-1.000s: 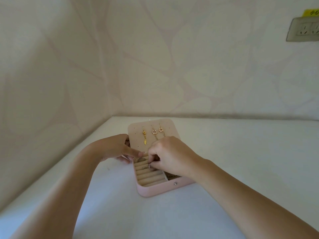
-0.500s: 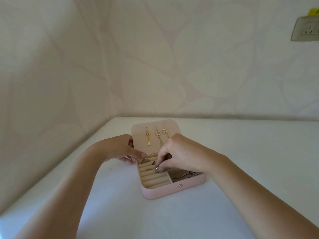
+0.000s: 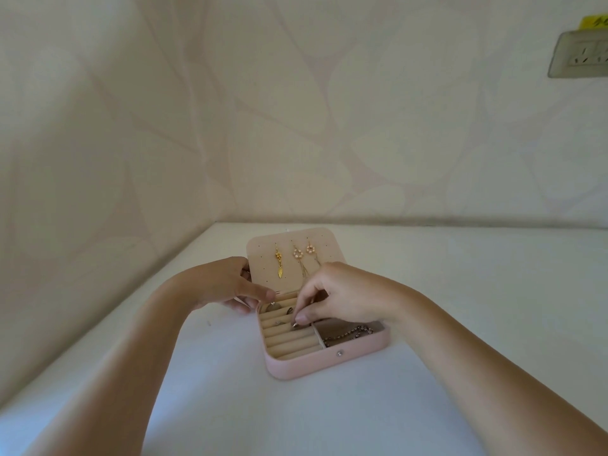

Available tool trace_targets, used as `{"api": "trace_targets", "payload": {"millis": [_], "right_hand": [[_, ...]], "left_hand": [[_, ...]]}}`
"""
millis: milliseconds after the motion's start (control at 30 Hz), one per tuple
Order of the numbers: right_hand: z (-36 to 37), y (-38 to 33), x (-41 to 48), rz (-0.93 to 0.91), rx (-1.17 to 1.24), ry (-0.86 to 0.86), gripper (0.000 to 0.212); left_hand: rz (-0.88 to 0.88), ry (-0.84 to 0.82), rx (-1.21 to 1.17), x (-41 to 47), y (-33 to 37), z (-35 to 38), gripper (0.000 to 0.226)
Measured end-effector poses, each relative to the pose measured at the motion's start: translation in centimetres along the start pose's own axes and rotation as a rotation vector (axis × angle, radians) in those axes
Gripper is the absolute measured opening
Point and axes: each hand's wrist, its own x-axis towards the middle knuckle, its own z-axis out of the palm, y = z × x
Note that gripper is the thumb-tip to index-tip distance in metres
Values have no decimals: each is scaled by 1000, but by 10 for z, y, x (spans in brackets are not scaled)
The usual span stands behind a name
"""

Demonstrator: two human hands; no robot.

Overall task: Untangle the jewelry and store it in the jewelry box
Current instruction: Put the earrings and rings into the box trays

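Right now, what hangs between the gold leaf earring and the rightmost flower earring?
Another flower earring, pinned to the open lid, in the head view.

White table [image 3: 460, 291], wall socket [image 3: 580, 55].

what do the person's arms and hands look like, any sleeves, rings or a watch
Both arms are bare: the left forearm and right forearm show no sleeve up to the picture's edge. There is no watch, bracelet or band at either wrist. The left hand and right hand wear no gloves, and no ring shows on the fingers in view. The nails are too small to judge.
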Motion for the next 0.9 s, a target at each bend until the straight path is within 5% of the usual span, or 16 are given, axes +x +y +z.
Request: {"api": "trace_targets", "payload": {"millis": [300, 500, 600, 733, 900], "right_hand": [[7, 3, 8, 24, 33, 60, 8], [-5, 8, 2, 16, 119, 52, 13], [-33, 15, -4, -63, 418, 352, 19], [-72, 42, -17, -51, 844, 851, 36], [-69, 74, -10, 231, 694, 680, 20]], "left_hand": [[-76, 228, 40, 12, -6, -2, 31], [5, 359, -249, 13, -1, -2, 31], [96, 392, -452, 10, 5, -3, 31], [241, 233, -573, -3, 16, -8, 45], [254, -115, -190, -13, 17, 2, 43]]}}
